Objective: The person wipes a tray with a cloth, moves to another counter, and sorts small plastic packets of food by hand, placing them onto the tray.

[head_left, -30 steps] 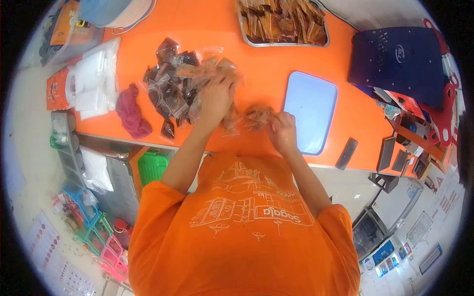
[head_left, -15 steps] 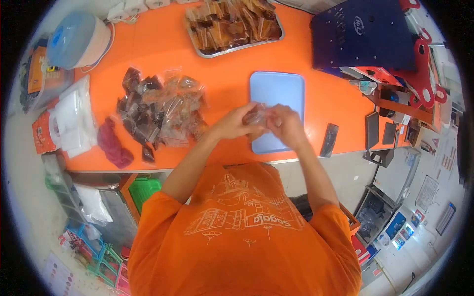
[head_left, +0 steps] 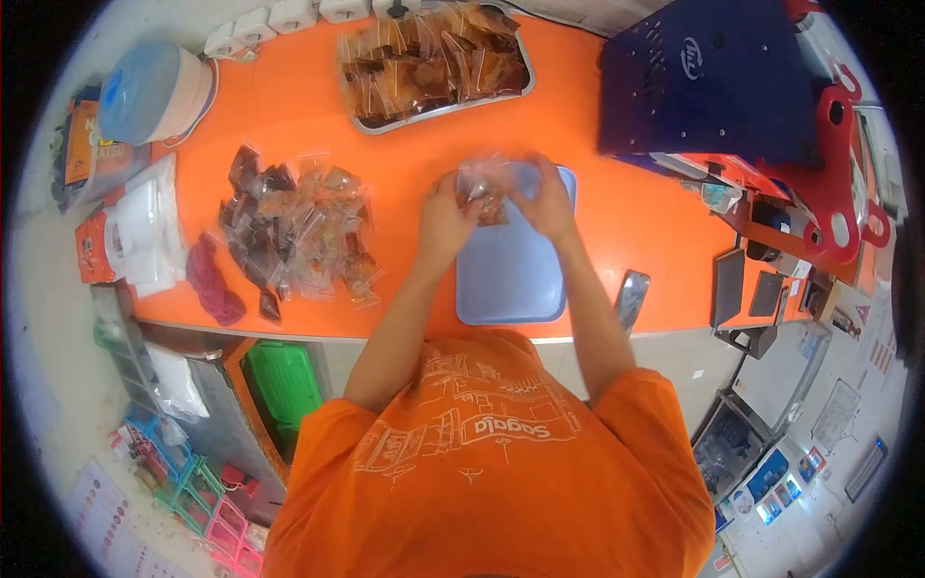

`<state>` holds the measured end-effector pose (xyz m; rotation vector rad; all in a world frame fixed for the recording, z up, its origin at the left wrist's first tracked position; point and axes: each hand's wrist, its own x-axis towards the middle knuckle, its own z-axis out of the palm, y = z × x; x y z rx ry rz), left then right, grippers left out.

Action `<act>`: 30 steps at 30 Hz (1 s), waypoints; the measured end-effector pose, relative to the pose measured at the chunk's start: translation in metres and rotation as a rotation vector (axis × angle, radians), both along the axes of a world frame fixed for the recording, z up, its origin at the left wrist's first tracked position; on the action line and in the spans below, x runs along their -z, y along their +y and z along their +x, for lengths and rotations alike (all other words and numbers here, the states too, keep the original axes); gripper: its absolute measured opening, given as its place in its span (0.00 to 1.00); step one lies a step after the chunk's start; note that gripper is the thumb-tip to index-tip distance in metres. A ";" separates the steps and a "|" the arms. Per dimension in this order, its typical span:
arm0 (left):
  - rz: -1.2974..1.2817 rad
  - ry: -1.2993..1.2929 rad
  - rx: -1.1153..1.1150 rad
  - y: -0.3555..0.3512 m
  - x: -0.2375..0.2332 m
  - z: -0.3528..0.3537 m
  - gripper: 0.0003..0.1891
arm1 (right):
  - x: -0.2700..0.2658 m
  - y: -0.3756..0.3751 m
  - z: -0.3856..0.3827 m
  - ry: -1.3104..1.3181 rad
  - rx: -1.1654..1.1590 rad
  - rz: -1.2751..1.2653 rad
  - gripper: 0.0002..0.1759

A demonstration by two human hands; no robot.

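Between my two hands is a clear plastic packet (head_left: 489, 190) with brownish contents, held over the upper part of a blue tray (head_left: 511, 279). My left hand (head_left: 447, 220) has its fingers closed on the packet's left side. At the packet's right edge, my right hand (head_left: 545, 204) grips it with bent fingers. A pile of small clear packets (head_left: 299, 226), some dark and some orange-brown, lies on the orange table to the left. Further back, a metal tray (head_left: 525, 87) holds several rows of filled packets.
A maroon cloth (head_left: 212, 281) and white plastic bags (head_left: 154, 226) lie at the left, near a blue-lidded container (head_left: 145, 91). On the right are a phone (head_left: 631, 301) near the front edge and a dark blue metal box (head_left: 708, 82).
My hands have moved further back over the blue tray with the packet, and the fingers now sit around its two sides. The whole view has shifted somewhat.
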<state>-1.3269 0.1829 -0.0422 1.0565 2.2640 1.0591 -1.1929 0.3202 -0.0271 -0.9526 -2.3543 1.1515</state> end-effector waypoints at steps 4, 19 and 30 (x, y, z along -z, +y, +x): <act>0.085 -0.147 -0.125 -0.003 0.015 0.020 0.31 | 0.043 -0.061 0.031 -0.184 0.251 -0.495 0.30; 0.070 -0.415 -0.152 -0.013 0.000 0.026 0.19 | 0.028 -0.060 0.020 0.032 0.322 -0.308 0.18; 0.211 -0.532 -0.026 -0.011 0.022 0.021 0.32 | 0.003 -0.058 0.014 0.216 0.386 -0.791 0.15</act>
